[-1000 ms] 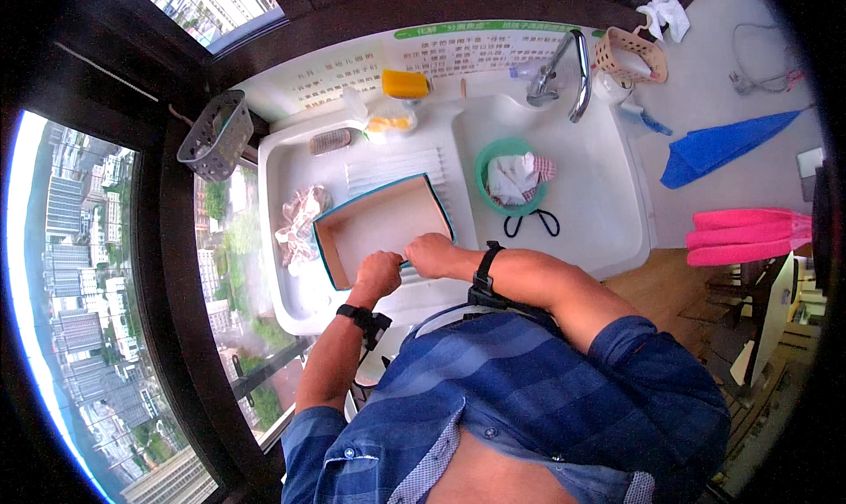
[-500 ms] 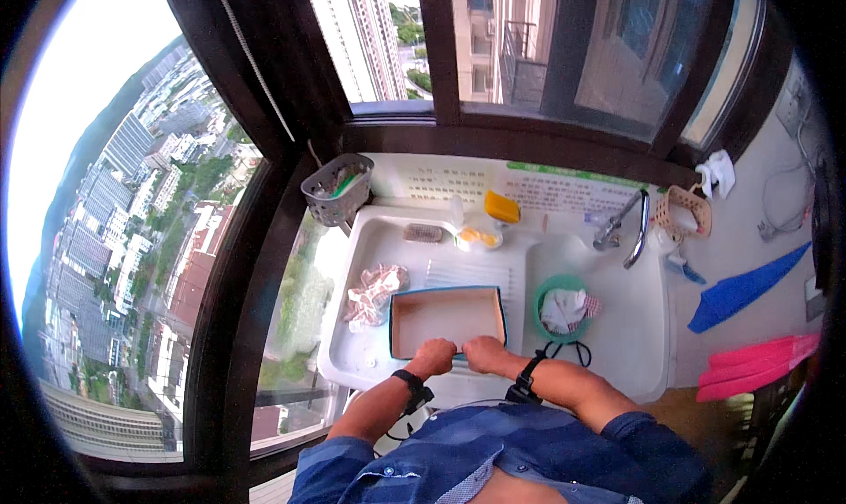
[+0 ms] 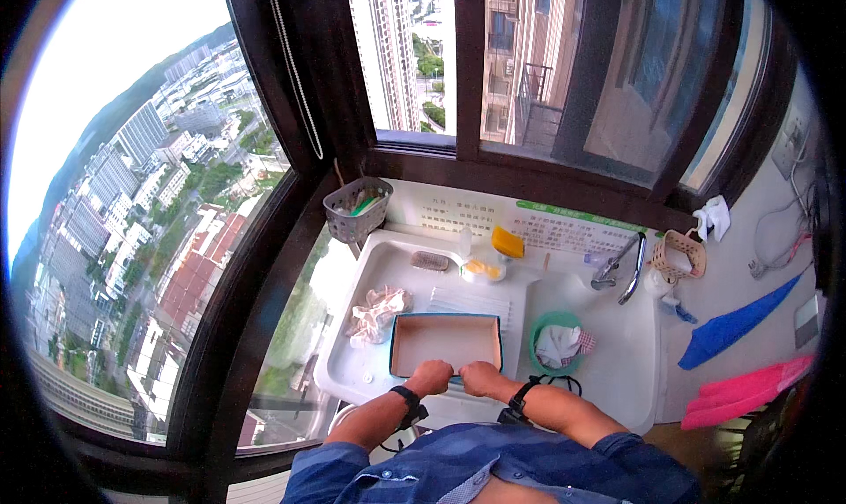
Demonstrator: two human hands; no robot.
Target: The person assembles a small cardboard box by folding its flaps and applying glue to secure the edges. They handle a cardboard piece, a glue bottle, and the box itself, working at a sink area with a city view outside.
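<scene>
An open shallow cardboard box (image 3: pixel 445 344) with a dark teal outside and a pale inside rests on the ribbed side of a white sink unit (image 3: pixel 339 337). My left hand (image 3: pixel 430 378) is closed on the middle of the box's near edge. Just beside it, my right hand (image 3: pixel 481 380) grips the same edge, thumbs almost touching. What the fingertips do under the rim is hidden. Nothing lies inside the box. A crumpled pinkish cloth (image 3: pixel 377 314) sits to its left, and a green basin (image 3: pixel 535 335) with a white and checked cloth (image 3: pixel 560 345) stands in the bowl to its right.
Along the back are a scrub brush (image 3: pixel 429 261), a yellow sponge-like block (image 3: pixel 508 241) and the chrome faucet (image 3: pixel 631 270). A grey basket (image 3: pixel 357 210) hangs at the window corner. Blue cloth (image 3: pixel 736 323) and pink cloth (image 3: pixel 745 392) lie at right.
The whole view has shifted, so the sink and windows sit lower in the picture. Both hands keep their hold on the box's near edge, and the box looks unmoved on the sink unit.
</scene>
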